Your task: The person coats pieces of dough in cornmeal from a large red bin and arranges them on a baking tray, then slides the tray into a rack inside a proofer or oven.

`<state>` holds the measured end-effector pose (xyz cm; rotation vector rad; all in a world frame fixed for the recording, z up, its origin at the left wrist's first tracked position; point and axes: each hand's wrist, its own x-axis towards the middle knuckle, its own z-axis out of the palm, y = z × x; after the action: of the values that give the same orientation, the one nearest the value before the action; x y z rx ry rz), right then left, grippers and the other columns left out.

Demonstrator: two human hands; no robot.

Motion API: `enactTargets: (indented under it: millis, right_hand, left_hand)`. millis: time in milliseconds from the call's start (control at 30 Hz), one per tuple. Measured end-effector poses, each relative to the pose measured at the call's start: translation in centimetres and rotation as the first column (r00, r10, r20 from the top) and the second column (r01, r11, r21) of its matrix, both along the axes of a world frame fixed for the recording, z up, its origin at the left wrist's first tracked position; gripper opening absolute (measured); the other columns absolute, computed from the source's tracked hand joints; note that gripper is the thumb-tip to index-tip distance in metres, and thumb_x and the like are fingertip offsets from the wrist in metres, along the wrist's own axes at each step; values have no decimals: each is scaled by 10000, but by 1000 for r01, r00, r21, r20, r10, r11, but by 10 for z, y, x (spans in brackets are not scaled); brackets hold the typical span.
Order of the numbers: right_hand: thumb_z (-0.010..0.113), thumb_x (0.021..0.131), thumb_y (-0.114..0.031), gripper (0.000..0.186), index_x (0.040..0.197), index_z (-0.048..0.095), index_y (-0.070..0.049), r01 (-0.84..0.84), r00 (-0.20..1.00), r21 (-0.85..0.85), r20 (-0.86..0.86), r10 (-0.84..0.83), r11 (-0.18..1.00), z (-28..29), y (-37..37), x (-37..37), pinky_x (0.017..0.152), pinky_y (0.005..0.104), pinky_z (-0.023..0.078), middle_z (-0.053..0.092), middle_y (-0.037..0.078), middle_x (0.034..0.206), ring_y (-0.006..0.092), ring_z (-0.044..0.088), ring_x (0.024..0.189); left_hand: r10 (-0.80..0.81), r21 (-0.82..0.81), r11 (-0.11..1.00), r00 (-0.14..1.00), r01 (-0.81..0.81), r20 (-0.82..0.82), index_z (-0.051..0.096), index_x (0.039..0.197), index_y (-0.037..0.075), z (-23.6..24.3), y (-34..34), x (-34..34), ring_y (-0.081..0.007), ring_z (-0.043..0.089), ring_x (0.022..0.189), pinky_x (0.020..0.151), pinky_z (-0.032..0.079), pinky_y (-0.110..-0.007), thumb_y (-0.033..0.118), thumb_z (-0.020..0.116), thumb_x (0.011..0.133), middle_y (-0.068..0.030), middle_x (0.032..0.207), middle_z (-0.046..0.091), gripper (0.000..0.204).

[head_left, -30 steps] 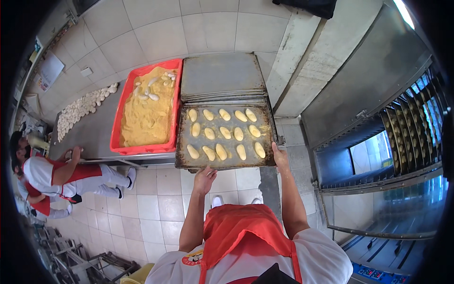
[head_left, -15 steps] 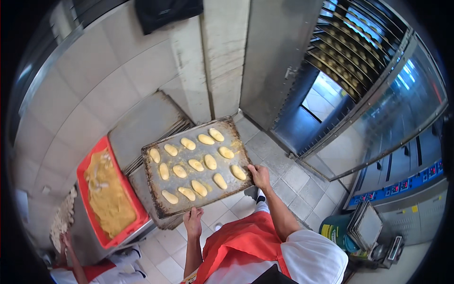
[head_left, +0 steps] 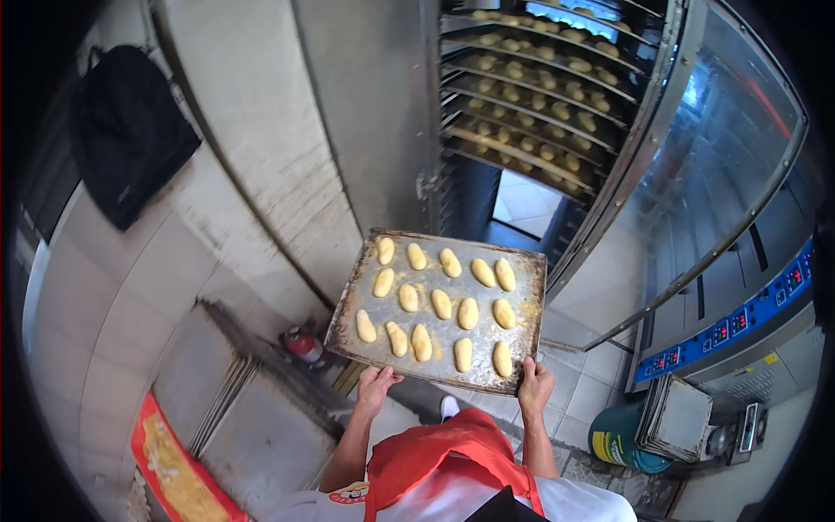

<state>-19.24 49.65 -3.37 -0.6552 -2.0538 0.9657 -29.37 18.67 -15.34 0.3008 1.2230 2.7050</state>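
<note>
My left hand (head_left: pixel 375 391) grips the near left edge of a stained metal baking tray (head_left: pixel 487 335), and my right hand (head_left: pixel 536 387) grips its near right corner. Several oval, pale yellow dough pieces (head_left: pixel 442 304) lie on it in uneven rows. The tray is held level in front of me, above my red apron (head_left: pixel 444 461). Just beyond it stands an open metal cabinet (head_left: pixel 391 130) holding several racked trays of similar dough (head_left: pixel 546 106). Its glazed door (head_left: pixel 713 130) stands open on the right.
Stacked trays (head_left: pixel 261 426) and a red bin of yellow crumbs (head_left: pixel 148 444) are at lower left, near a fire extinguisher (head_left: pixel 303 346). A black bag (head_left: pixel 130 139) hangs upper left. An oven's blue control panel (head_left: pixel 722 331), upright trays (head_left: pixel 678 418) and a green bucket (head_left: pixel 613 439) are at right.
I have lifted the tray off the stack and turned right with it to face the open cabinet. The bin and stack have shifted to lower left; the co-worker has left view.
</note>
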Motion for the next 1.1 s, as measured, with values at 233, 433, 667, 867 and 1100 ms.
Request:
enactTargets:
  millis: [233,433,667,867,1100]
  right_hand:
    - [671,903,-380,555,614,506,64,112,979,-86,-164,-125,990,-27,-41,-13,522,412,359,427,110,526,151,366,557]
    - [671,905,-381,539,650,559,81,118,967,-85,-215,-133,989,-31,-62,-17,529,405,370,467,96,545,142,386,572]
    - [593,950,-467,589,735,631,81,-16,963,-169,-267,-31,986,-29,-33,-19,550,380,389,540,43,623,131,413,581]
    - [366,977,-653,749,1116,652,26,-345,919,-372,-321,230,861,7,-34,14,604,335,485,665,96,996,148,589,784]
    - [422,991,-579,655,1256,596,-6,-238,936,-196,-306,171,951,-45,-70,123,551,271,479,636,105,944,140,596,684]
  left_hand:
    - [-48,-174,985,967,3,-252,682,969,-24,3,-27,-73,-148,657,815,775,534,-311,215,580,979,-84,895,698,259]
    - [-49,-246,969,954,-27,-297,680,972,-22,14,-40,-84,-143,658,815,776,527,-303,213,582,976,-84,893,703,255]
    - [-54,-295,952,910,-77,-412,668,989,-45,45,-46,-63,-142,659,812,773,527,-298,195,575,983,-84,893,701,257]
    - [0,-181,976,831,-121,-556,659,1019,-22,72,-46,-36,-132,648,806,752,520,-293,213,574,989,-63,897,691,252]
    - [81,-138,969,791,-204,-606,679,971,3,108,-51,-18,-128,652,755,702,507,-271,263,580,979,-78,864,712,278]
